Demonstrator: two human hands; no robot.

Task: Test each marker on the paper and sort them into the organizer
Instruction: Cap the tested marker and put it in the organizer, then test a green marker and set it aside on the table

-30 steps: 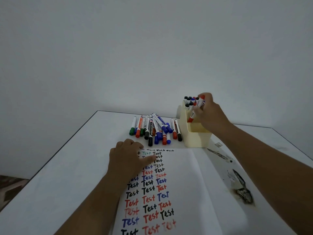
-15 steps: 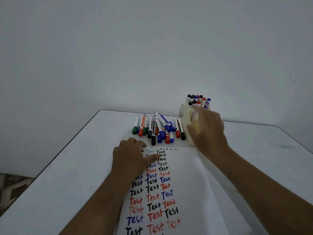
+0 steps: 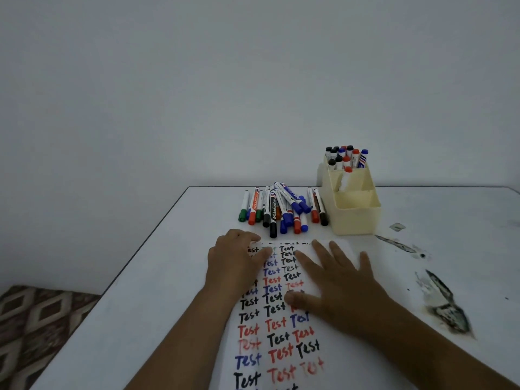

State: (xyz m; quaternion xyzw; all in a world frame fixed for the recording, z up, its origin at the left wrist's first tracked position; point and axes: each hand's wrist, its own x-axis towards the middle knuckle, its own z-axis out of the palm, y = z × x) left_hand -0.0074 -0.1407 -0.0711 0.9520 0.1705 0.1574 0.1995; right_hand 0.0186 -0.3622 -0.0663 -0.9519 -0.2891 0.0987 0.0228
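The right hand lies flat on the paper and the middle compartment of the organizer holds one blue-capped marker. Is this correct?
Not quite: in the head view the single marker in the middle compartment of the organizer has a red cap, not blue. The right hand does lie flat on the paper.

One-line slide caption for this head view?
Both hands, left and right, rest flat on the test paper; loose markers lie beside the partly filled organizer.

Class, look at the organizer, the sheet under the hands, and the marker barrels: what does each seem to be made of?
Organizer: probably moulded plastic, cream, smooth matte walls with thin dividers.
Sheet: paper, white, matte, ink soaked in as written words.
Marker barrels: likely plastic, glossy white with printed labels and coloured caps.
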